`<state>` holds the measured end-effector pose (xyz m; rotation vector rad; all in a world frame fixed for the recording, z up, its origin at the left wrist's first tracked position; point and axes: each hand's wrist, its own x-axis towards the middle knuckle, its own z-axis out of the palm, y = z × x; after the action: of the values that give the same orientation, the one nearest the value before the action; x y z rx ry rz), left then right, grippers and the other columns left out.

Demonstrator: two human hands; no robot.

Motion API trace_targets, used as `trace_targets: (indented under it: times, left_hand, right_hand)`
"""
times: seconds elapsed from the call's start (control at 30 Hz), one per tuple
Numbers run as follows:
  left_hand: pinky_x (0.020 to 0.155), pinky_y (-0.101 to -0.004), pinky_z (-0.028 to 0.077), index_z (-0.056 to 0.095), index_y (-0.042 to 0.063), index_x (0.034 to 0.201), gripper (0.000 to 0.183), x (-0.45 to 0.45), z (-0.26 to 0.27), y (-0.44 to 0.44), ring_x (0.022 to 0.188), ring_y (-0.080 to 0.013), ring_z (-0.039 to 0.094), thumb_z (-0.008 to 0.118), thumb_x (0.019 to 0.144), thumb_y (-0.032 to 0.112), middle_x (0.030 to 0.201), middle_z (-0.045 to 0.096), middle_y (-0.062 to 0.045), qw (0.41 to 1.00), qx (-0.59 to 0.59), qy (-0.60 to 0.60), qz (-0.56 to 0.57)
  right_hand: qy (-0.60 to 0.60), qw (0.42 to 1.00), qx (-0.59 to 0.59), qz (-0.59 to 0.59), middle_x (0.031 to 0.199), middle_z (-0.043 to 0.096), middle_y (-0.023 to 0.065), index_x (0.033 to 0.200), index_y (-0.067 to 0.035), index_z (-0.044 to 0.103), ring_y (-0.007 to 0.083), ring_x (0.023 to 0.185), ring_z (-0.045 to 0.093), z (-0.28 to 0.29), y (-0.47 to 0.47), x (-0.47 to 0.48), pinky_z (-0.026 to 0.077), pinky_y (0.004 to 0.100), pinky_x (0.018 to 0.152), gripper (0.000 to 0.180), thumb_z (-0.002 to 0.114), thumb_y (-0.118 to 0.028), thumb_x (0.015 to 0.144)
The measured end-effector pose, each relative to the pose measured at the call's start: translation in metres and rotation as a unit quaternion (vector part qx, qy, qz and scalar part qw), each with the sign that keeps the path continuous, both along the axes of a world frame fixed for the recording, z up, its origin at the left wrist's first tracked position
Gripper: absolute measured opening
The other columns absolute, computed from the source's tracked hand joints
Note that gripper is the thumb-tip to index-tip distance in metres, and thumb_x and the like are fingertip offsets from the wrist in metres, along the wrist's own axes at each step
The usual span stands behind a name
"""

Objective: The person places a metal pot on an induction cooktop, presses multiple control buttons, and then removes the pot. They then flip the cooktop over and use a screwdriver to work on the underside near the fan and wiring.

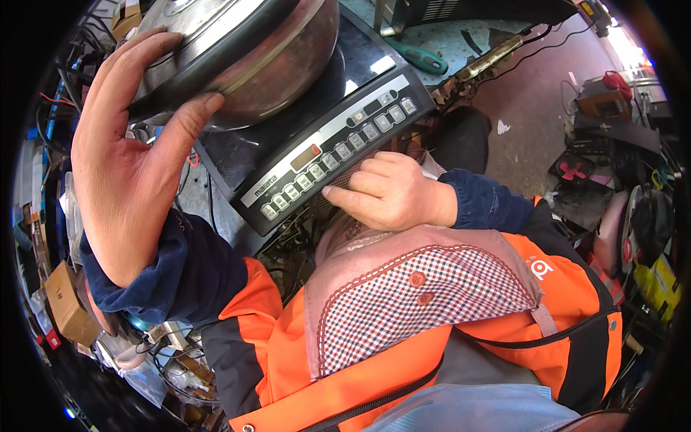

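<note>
My left hand (135, 146) grips the rim of a metal pot (280, 70) at the upper left, thumb on the near side and fingers over its edge. The pot, with a dark band round it, stands on the black glass top of an induction cooker (324, 162). The cooker's front panel has a row of buttons and a small display with a red lit digit. Near the panel's front edge is my right hand (388, 189), its fingers curled and the index finger partly extended, holding nothing visible. Whether its fingertip touches the cooker cannot be told.
A green-handled tool (421, 58) lies on the bench beyond the cooker, near a black vented housing (448, 11). Cables and a cardboard box (70, 305) are at the left. Mixed equipment, including a brown box (604, 100), is piled at the right.
</note>
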<state>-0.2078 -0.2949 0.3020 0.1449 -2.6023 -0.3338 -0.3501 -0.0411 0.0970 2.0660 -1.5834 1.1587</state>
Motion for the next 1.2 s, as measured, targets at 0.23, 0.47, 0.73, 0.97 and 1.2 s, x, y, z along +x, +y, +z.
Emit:
trace_targets:
  times: [0.23,0.47,0.73,0.97,1.2]
  left_hand:
    - [0.117,-0.0391,0.049,0.069,0.001,0.142,0.053,0.000,0.004,0.005,0.139,-0.0287,0.063,0.088,0.093,0.010,0.148,0.068,-0.016,1.000,-0.010,-0.012,0.025]
    - [0.118,-0.0390,0.049,0.069,0.001,0.143,0.053,-0.001,0.008,0.009,0.140,-0.0291,0.063,0.087,0.093,0.010,0.150,0.067,-0.017,0.999,-0.026,-0.021,0.036]
    - [0.119,-0.0389,0.047,0.069,0.001,0.142,0.053,-0.002,0.006,0.007,0.141,-0.0296,0.062,0.088,0.094,0.010,0.150,0.066,-0.017,0.999,-0.030,-0.018,0.030]
    - [0.119,-0.0393,0.047,0.069,0.001,0.142,0.052,-0.003,0.006,0.009,0.141,-0.0295,0.062,0.087,0.094,0.009,0.150,0.066,-0.017,0.999,-0.021,-0.014,0.028]
    - [0.119,-0.0397,0.047,0.069,0.001,0.141,0.052,-0.003,0.006,0.010,0.141,-0.0298,0.062,0.087,0.093,0.009,0.151,0.066,-0.017,0.999,-0.018,-0.015,0.039]
  right_hand:
    - [-0.005,0.996,0.000,-0.086,0.074,0.058,-0.0018,0.111,-0.008,0.081,0.0174,0.062,0.059,0.004,0.010,-0.016,0.047,0.0330,0.056,0.037,0.083,-0.008,0.074]
    - [-0.054,0.975,-0.011,-0.214,0.071,0.058,0.0019,0.118,-0.007,0.080,0.0220,0.061,0.060,-0.002,0.024,-0.037,0.049,0.0358,0.056,0.040,0.084,-0.005,0.078]
    - [-0.023,0.978,-0.009,-0.208,0.071,0.057,0.0013,0.122,-0.008,0.080,0.0204,0.060,0.059,-0.004,0.026,-0.042,0.048,0.0345,0.056,0.043,0.081,-0.002,0.079]
    - [-0.040,0.977,-0.013,-0.208,0.071,0.057,0.0010,0.125,-0.009,0.079,0.0202,0.061,0.059,-0.010,0.025,-0.041,0.047,0.0350,0.056,0.046,0.081,-0.002,0.079]
    - [-0.049,0.980,-0.023,-0.191,0.070,0.057,0.0036,0.124,-0.006,0.078,0.0229,0.058,0.057,-0.011,0.024,-0.042,0.046,0.0372,0.055,0.047,0.082,0.002,0.077]
